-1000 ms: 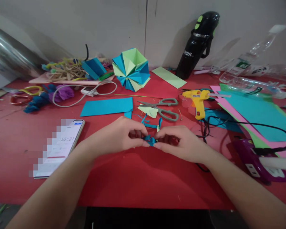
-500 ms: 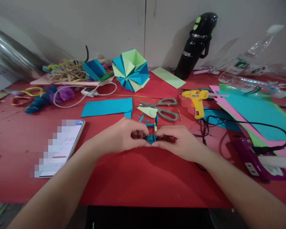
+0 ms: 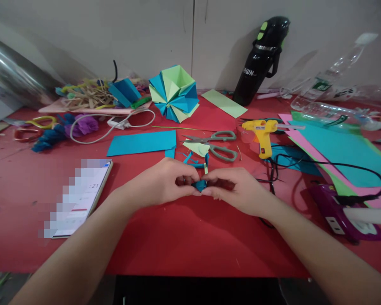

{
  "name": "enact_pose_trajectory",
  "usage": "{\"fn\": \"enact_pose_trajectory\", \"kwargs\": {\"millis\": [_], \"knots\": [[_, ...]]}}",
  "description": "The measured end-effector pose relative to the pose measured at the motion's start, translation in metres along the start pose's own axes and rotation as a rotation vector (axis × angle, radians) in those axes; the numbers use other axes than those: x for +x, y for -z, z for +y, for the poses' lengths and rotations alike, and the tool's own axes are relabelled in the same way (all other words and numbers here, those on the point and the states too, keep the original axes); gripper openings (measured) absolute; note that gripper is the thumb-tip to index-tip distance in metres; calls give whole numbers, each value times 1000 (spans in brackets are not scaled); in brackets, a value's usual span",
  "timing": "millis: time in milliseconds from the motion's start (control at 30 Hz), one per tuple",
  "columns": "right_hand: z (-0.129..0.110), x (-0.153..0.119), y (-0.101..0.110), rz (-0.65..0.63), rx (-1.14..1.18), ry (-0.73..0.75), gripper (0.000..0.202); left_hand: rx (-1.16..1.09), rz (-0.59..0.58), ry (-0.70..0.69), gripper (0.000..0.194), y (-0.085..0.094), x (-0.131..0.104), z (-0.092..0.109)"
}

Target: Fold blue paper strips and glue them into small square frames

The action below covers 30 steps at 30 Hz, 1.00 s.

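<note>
Between my two hands is a small folded piece of blue paper (image 3: 200, 185). My left hand (image 3: 168, 180) pinches its left side with thumb and fingers. From the right, my right hand (image 3: 236, 186) pinches the other side, the thumbs nearly meeting in front. Much of the piece is hidden by the fingertips. Just beyond the hands lie blue paper scraps (image 3: 190, 160), grey-handled scissors (image 3: 222, 146) and a pale green scrap (image 3: 197, 147). Farther back stands a folded blue and green paper ornament (image 3: 174, 93).
A phone (image 3: 85, 199) lies by my left forearm. At right are a yellow glue gun (image 3: 262, 131), its black cable, a purple power strip (image 3: 339, 216) and coloured paper sheets (image 3: 346, 148). A black bottle (image 3: 257, 63) and clear plastic bottles (image 3: 320, 89) are at the back.
My fingers have shifted slightly on the blue paper, and its visible face looks a little different. Both hands stay in nearly the same place.
</note>
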State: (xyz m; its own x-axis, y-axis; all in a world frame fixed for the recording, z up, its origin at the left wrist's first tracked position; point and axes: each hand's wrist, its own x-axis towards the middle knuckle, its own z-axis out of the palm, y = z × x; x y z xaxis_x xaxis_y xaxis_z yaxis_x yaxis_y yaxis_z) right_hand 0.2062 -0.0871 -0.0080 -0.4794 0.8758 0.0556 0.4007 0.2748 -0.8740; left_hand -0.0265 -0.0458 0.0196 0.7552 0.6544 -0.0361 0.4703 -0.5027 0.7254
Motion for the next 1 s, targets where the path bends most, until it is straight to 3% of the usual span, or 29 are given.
{"fn": "enact_pose_trajectory", "kwargs": {"millis": [133, 233, 500, 700, 833, 1000], "knots": [[4, -2, 1, -77, 234, -73, 28, 35, 16, -30, 8, 1, 1, 2], [5, -3, 1, -79, 268, -70, 32, 77, 36, -77, 7, 1, 2, 3], [5, 3, -5, 225, -64, 192, 10, 124, 192, -149, 13, -6, 4, -5], [6, 5, -10, 296, 108, 26, 16, 39, 249, -130, 16, -9, 6, -3], [5, 6, -14, 309, 147, 4, 21, 60, 334, -71, 13, -14, 10, 2], [-8, -1, -11, 365, -117, 83, 17, 39, 413, -43, 16, -21, 14, 1]]}}
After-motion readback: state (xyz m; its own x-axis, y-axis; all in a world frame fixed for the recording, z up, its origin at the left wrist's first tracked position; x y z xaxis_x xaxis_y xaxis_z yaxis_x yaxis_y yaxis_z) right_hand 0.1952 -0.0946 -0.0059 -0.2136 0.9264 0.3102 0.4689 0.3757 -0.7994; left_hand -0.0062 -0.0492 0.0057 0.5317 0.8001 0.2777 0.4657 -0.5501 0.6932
